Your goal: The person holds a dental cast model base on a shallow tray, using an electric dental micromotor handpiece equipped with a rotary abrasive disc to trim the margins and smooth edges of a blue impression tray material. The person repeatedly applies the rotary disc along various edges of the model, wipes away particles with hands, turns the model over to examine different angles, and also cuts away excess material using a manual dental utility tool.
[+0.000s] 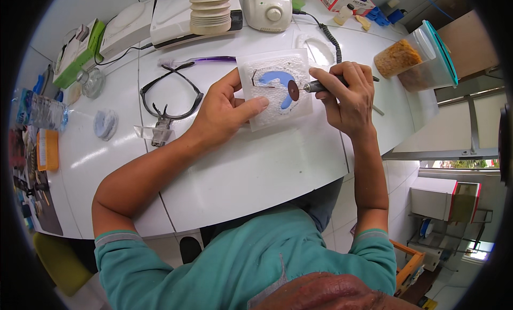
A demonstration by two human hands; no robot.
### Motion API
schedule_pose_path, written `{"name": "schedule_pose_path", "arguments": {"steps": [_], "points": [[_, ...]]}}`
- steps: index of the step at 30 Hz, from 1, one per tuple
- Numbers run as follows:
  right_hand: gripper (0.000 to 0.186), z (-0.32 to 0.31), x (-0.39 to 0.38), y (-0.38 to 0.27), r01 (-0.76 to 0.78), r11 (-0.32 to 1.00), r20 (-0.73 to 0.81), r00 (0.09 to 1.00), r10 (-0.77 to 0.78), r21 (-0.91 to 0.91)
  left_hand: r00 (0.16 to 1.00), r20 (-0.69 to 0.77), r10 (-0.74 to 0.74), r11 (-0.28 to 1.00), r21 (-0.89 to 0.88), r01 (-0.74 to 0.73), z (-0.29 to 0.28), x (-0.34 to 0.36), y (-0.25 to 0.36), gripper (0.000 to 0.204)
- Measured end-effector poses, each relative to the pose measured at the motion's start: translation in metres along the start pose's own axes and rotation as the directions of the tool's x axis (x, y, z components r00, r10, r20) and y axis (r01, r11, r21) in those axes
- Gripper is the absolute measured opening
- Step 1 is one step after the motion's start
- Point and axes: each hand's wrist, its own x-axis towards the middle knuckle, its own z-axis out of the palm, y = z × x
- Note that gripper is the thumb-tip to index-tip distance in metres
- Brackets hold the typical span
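Note:
My left hand (pixel 227 107) grips the left edge of a square, translucent white tray (pixel 305 56), thumb on its face. White, grainy material (pixel 267 108) fills the tray, with a blue horseshoe-shaped piece (pixel 275 76) lying in it. A thin dark wire or line (pixel 255 79) shows at the left of the blue piece. In my right hand (pixel 350 93), closed round its grip, is a rotary handpiece (pixel 315 86). Its round brown disc (pixel 293 90) is over the right part of the blue piece; whether they touch I cannot tell.
Black-framed magnifier glasses (pixel 197 100) lie left of my left hand, below a purple-handled brush (pixel 214 59). A white arch-shaped model (pixel 106 124) and glass bottle (pixel 91 83) stand farther left. Behind are a ribbed hose (pixel 210 11), a white control box (pixel 267 10) and a coiled cord (pixel 331 37).

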Motion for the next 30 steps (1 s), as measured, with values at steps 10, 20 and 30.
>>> {"name": "schedule_pose_path", "arguments": {"steps": [10,20,30], "points": [[0.037,0.005,-0.004,0.0,-0.011,0.999,0.026,1.0,0.012,-0.041,1.0,0.005,0.023,1.0,-0.008,-0.023,0.001,0.0,-0.001,0.06],[0.034,0.007,-0.007,0.003,-0.008,0.999,0.005,1.0,0.008,-0.033,1.0,0.022,0.016,1.0,0.006,-0.017,0.001,0.002,-0.001,0.06],[0.034,0.007,-0.011,0.003,-0.017,1.0,-0.148,0.989,0.019,0.014,1.0,0.008,0.011,0.998,0.069,-0.011,-0.005,-0.005,-0.002,0.062]]}}
